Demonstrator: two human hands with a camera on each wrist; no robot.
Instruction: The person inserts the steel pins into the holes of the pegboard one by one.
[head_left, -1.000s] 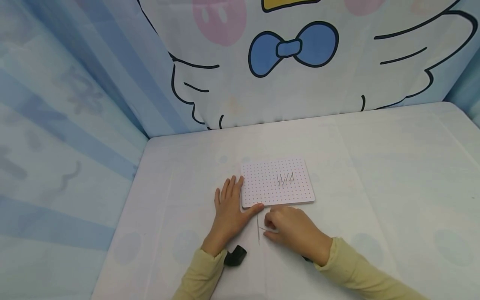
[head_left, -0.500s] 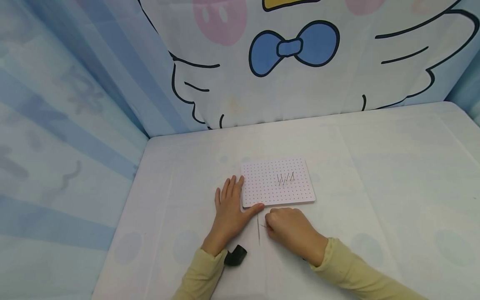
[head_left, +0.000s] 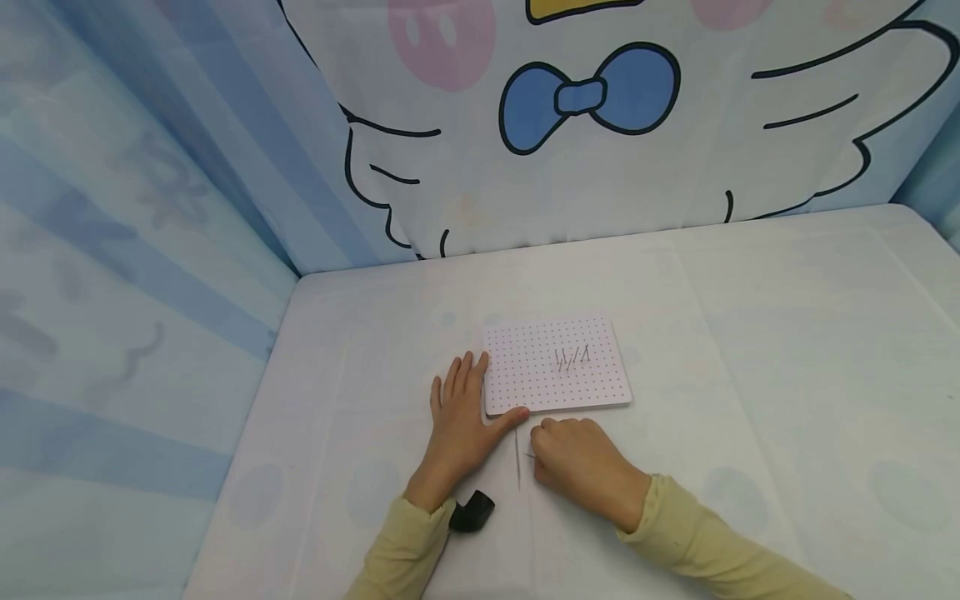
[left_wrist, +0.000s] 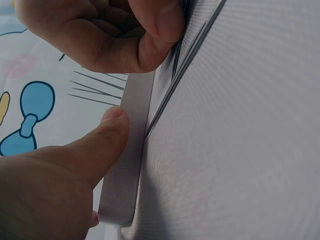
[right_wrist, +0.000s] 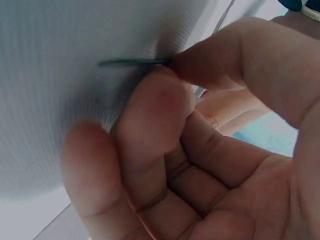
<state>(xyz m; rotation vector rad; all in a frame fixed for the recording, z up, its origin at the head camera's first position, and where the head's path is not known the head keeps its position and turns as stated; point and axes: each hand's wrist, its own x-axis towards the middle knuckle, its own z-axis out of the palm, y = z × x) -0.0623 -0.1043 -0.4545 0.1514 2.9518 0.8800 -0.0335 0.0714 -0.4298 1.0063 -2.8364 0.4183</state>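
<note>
A white board [head_left: 517,367] with rows of small holes lies on the table, and several thin needles [head_left: 573,358] stand up from its right half. My left hand [head_left: 461,429] rests at the board's left side, fingers straight, its thumb touching the near edge. Just in front of the board, my right hand [head_left: 588,471] pinches a thin dark needle [right_wrist: 132,62] between thumb and index finger, close to the cloth. Between the hands, other thin needles [left_wrist: 182,80] lie on the table, pointing at the board. How many are there is hard to tell.
A white cloth covers the table [head_left: 780,375]. Behind it hangs a printed curtain [head_left: 585,175] with a blue bow, and a blue and white curtain [head_left: 135,333] hangs at the left. A black device [head_left: 472,512] sits at my left wrist.
My right thumb and fingers have closed up round the needle, and the hand has drawn back slightly toward me. The left hand and the board have stayed put.
</note>
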